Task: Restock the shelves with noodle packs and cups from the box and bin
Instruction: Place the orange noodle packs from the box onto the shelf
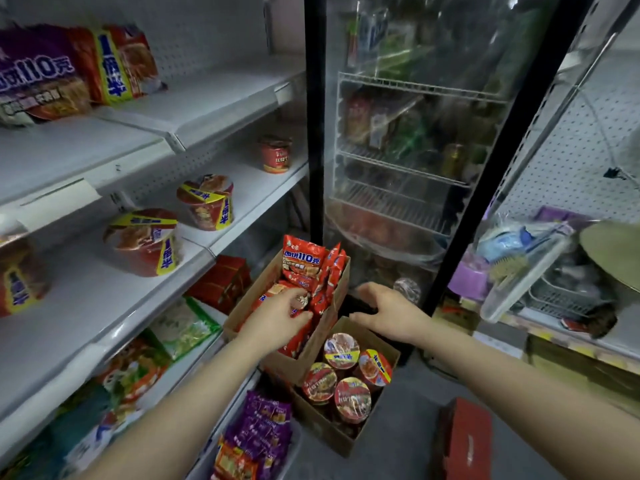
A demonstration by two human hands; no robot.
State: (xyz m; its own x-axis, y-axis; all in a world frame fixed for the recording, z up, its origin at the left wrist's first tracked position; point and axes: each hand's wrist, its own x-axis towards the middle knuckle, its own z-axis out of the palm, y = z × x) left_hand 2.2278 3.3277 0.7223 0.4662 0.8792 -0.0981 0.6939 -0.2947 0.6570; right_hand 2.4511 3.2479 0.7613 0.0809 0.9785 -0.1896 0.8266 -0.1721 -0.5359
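Purple noodle packs (258,431) are seen nearest, just left of the cup box (349,431) | red noodle cups (341,372) are held in that box | red packs (306,271), in the carton (341,285) behind it, are grasped by the left hand (278,318) | right hand (388,311) is hovering relaxed, fingers spread, above it | shelf cups (207,202) are stood beyond, to its left.

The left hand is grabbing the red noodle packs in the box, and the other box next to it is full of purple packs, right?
Not quite. The head view shows the other box holds noodle cups, not purple packs. The left hand does reach into the red noodle packs.
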